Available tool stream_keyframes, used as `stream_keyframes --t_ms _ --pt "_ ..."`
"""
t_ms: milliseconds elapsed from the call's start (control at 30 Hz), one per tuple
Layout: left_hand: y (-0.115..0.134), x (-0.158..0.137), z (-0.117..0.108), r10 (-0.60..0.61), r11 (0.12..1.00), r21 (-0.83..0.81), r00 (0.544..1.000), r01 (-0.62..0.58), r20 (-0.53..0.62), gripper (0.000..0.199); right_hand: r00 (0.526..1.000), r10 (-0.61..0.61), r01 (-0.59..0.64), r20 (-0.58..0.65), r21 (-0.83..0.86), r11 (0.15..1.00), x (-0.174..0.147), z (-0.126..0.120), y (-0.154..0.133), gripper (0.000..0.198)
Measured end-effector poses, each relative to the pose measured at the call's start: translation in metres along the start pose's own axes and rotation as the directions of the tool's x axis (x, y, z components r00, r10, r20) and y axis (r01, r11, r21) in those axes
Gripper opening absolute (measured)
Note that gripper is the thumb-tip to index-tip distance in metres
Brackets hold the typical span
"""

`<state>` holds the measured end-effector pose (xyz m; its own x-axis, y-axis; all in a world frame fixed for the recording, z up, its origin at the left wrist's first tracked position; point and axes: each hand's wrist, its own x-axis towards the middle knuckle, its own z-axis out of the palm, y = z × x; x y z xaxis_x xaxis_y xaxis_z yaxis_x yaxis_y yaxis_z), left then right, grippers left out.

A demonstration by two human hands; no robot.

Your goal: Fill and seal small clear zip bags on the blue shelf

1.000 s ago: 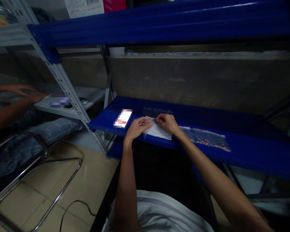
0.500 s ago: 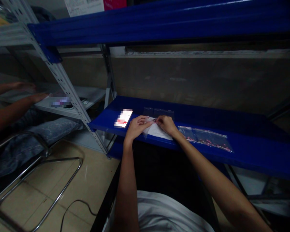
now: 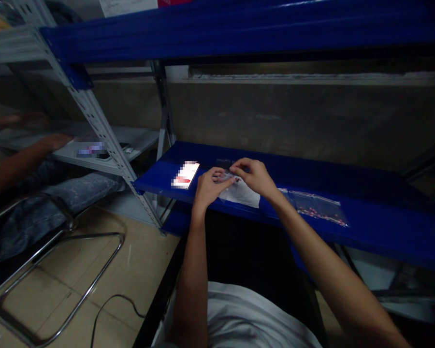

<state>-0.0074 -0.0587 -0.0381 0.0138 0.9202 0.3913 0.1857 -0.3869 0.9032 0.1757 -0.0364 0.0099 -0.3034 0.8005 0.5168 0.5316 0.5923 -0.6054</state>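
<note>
My left hand (image 3: 209,187) is closed on a small clear plastic bag (image 3: 224,178), thumb stretched along it. A tiny dark piece (image 3: 237,180) shows by the thumb tip. My right hand (image 3: 254,175) pinches just above the bag, thumb and forefinger together; what lies between them is too small to make out. Under both hands a white sheet (image 3: 243,194) lies at the shelf's front edge. Clear zip bags (image 3: 321,210) with small pink pieces lie to the right, partly behind my right forearm. Another flat clear bag (image 3: 223,163) lies behind my hands.
A lit phone (image 3: 186,175) lies left of my hands on the blue shelf (image 3: 377,193). A blue beam (image 3: 239,36) crosses overhead, and a grey upright (image 3: 105,130) stands at left. Beyond it, another person's arms (image 3: 29,154) reach over a grey shelf, beside a metal-framed chair (image 3: 94,285).
My right hand has lifted up and slightly away from the left, and more of the white sheet shows. My left hand has shifted slightly right, still at the bag.
</note>
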Motion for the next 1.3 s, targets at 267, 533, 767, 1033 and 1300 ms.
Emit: stream_keyframes --t_ms 267,533,767,1033,1300 --pt "0.001 0.001 0.002 0.048 0.997 -0.067 0.998 -0.045 0.042 0.042 0.995 -0.015 0.02 0.099 -0.056 0.998 0.005 -0.008 -0.01 0.02" --pt "-0.006 0.002 -0.002 0.007 0.998 -0.061 0.999 -0.004 0.042 0.047 0.998 0.063 -0.063 0.01 0.048 0.997 0.003 -0.007 0.012 0.025" --pt "-0.009 0.004 -0.005 -0.004 1.0 -0.023 1.0 0.004 0.015 0.044 0.978 0.197 -0.188 0.072 -0.121 0.975 -0.004 0.018 0.062 0.015" --pt "-0.014 0.003 -0.008 -0.037 0.999 0.038 0.999 0.038 -0.024 0.048 0.981 0.13 -0.071 0.143 -0.355 0.932 -0.01 0.04 0.077 0.021" --pt "-0.007 0.001 -0.014 -0.049 0.997 0.062 0.998 0.051 -0.034 0.046 0.969 0.16 -0.086 0.188 -0.353 0.932 -0.007 0.043 0.068 0.021"
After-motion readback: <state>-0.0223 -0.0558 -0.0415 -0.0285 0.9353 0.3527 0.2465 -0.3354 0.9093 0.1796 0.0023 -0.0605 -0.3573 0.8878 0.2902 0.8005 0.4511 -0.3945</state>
